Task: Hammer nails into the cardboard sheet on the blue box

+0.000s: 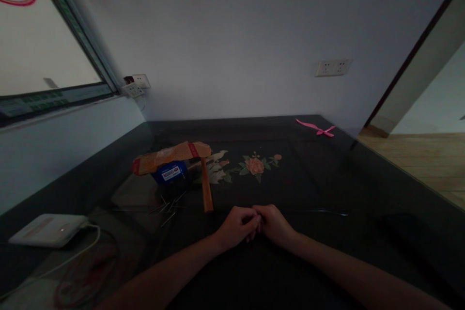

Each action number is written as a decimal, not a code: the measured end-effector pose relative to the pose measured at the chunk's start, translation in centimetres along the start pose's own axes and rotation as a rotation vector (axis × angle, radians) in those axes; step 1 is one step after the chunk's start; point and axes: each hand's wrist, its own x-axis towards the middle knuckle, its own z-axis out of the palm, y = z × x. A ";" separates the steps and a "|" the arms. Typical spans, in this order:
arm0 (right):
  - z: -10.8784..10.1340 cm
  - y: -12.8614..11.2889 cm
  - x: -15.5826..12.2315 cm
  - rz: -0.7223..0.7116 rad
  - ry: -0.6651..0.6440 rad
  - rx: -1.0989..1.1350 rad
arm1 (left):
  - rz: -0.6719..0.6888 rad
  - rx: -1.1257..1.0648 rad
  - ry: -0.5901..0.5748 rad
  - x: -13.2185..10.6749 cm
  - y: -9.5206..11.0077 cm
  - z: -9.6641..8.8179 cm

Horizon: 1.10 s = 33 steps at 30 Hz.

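Observation:
My left hand [237,226] and my right hand [275,225] rest on the dark glass table [327,179], knuckles up and fingertips pressed together between them. Both are curled closed; what they pinch, if anything, is hidden. Just left of my hands several thin metal needles [169,207] lie scattered on the glass. A narrow orange strip [207,189] lies beside them, pointing toward my left hand. Behind it an orange paper packet [170,156] leans over a small blue box [170,172].
A white device [49,228] with a white cable [78,254] sits at the near left. A pink ribbon [317,128] lies at the table's far right corner. A flower pattern [254,164] shows under the glass. Wall sockets [332,67] and a window [43,53] stand behind.

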 end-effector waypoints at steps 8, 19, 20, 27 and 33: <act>-0.1 -0.1 0.0 0.015 -0.008 -0.001 | 0.007 0.012 -0.004 0.0 0.1 0.0; 0.0 -0.1 0.0 0.022 -0.011 -0.003 | 0.002 0.033 0.000 0.0 0.1 0.0; 0.0 -0.1 0.0 0.020 -0.007 -0.003 | 0.004 0.031 0.002 0.0 0.0 0.1; 0.1 0.1 0.0 0.006 -0.001 0.016 | 0.003 0.020 0.006 -0.1 0.2 0.1; 0.0 0.0 0.1 0.009 -0.008 0.002 | 0.013 0.036 0.005 0.0 0.0 0.0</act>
